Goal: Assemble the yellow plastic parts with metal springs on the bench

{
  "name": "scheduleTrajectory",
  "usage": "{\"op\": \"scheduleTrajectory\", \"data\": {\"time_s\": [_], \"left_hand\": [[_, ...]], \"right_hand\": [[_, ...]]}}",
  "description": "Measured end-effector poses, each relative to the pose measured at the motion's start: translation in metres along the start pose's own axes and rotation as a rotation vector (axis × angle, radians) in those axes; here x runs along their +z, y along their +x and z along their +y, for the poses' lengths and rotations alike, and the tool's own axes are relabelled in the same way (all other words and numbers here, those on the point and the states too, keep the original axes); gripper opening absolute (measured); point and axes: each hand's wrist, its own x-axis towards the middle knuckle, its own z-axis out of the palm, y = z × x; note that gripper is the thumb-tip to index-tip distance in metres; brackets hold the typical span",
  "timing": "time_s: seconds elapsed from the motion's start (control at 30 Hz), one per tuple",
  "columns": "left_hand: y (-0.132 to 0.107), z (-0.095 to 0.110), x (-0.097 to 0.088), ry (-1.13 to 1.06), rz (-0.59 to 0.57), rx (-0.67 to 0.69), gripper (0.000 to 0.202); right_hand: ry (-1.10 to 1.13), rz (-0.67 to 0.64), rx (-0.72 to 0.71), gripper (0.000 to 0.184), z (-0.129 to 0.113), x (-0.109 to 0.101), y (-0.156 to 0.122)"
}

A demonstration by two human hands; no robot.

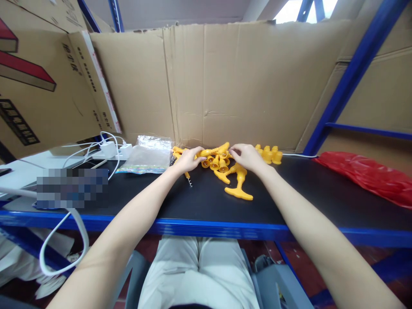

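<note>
Yellow handle [210, 152] was pinched sideways by the left hand [187, 160], its crossbar [224, 148] beside the right hand [247, 156] (half-curled, hold unclear).

Relative to the pile of cups [216, 163] on the table [193, 206], handles [239, 189] are found at five o'clock; standing cups [268, 154], then a plastic bag [363, 176], are noted at three. A pouch [146, 157], with chargers [108, 149] beyond, is located at nine. Cardboard [251, 86] is positioned behind, at twelve.

A cardboard wall [251, 86] backs the tabletop [193, 208] — bright window [288, 13] above, reddish floor [305, 262] below.
</note>
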Motion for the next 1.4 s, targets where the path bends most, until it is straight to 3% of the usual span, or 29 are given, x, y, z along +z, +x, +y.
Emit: {"op": "scheduleTrajectory", "data": {"time_s": [0.2,0.33,0.5,0.63,0.8,0.93,1.07,1.27,1.4], "left_hand": [[-0.003,0.025,0.007,-0.280,0.054,-0.072,0.038],[-0.004,0.036,0.012,-0.243,0.008,-0.046,0.038],[-0.005,0.041,0.017,-0.094,-0.081,-0.031,0.027],[-0.005,0.041,0.020,-0.061,-0.108,0.052,0.024],[-0.005,0.039,0.013,0.030,-0.083,0.091,0.027],[-0.006,0.039,0.002,0.067,0.065,0.051,0.030],[-0.007,0.041,-0.005,0.079,0.207,0.002,0.033],[-0.009,0.040,-0.003,0.241,0.066,0.034,0.043],[-0.008,0.041,-0.001,0.307,0.060,-0.024,0.034]], "right_hand": [[0.229,0.022,-0.204,0.045,-0.022,0.016,-0.003],[0.360,0.017,-0.160,0.041,-0.039,0.017,-0.004],[0.438,-0.078,-0.140,0.026,-0.040,0.017,-0.003],[0.403,-0.105,-0.141,0.021,-0.037,0.019,-0.003],[0.319,-0.040,-0.114,0.022,-0.034,0.020,-0.003],[0.112,0.046,-0.035,0.023,-0.027,0.016,-0.001],[-0.088,0.052,-0.023,0.023,-0.018,0.012,-0.002],[-0.226,0.021,-0.267,0.026,-0.029,0.011,-0.006],[-0.236,0.028,-0.295,0.027,-0.037,0.011,-0.006]]}}
